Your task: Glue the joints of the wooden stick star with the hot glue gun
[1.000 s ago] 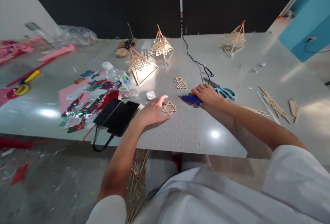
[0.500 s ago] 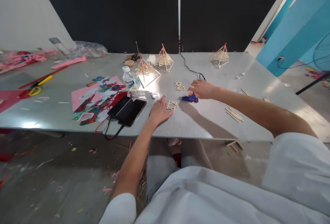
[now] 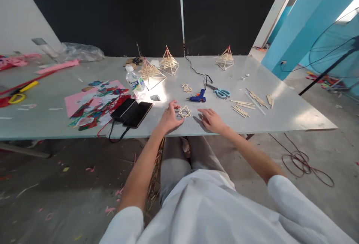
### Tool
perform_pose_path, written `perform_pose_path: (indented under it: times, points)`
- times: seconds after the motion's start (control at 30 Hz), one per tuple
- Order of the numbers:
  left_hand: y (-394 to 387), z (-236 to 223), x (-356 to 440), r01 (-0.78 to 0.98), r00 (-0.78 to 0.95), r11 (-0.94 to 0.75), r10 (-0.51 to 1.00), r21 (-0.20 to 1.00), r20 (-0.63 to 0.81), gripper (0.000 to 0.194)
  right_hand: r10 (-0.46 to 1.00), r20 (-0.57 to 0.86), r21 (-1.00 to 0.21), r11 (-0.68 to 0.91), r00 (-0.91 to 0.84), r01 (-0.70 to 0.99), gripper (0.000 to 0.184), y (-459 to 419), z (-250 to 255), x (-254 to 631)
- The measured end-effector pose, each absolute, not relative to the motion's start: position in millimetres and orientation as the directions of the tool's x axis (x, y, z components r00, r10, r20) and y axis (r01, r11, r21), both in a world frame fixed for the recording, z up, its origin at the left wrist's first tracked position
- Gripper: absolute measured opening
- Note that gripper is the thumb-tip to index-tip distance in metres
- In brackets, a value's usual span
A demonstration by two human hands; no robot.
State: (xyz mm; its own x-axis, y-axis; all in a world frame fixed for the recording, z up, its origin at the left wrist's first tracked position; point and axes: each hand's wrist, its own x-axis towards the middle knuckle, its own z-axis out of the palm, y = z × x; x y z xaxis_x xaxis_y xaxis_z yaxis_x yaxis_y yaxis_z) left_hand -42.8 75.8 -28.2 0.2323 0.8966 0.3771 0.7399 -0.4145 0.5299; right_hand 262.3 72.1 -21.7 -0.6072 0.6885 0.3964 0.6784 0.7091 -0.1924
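A six-pointed star of thin wooden sticks lies flat near the table's front edge. My left hand is at its left side, thumb and fingers apart around the star's left points; whether they touch it I cannot tell. To the right of the star, my right hand rests over the tabletop, fingers stretched and holding nothing. Just beyond lies a blue hot glue gun, its nozzle pointing left. Smaller stick stars lie behind it.
Light-blue-handled scissors and loose sticks lie to the right. Stick pyramids stand at the back. On the left are a water bottle, a phone with a cable, and colourful scraps. A black cord runs behind the glue gun.
My right hand has left the glue gun and come back toward the front edge, right of the star. My left hand stays beside the star. The view has swung right.
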Motion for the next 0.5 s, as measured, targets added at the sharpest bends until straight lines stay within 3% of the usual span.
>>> perform_pose_path:
  times: [0.3, 0.5]
  points:
    - [51.9, -30.4, -40.3, 0.822, 0.368, -0.472, 0.867, 0.319, 0.336, 0.068, 0.608, 0.383, -0.208, 0.790, -0.696, 0.576, 0.058, 97.0, -36.0, 227.2]
    - [39.1, -30.0, -40.6, 0.835, 0.442, -0.504, 0.854, 0.222, 0.275, 0.065, 0.547, 0.325, -0.184, 0.837, -0.772, 0.516, 0.059, 92.7, -38.2, 227.0]
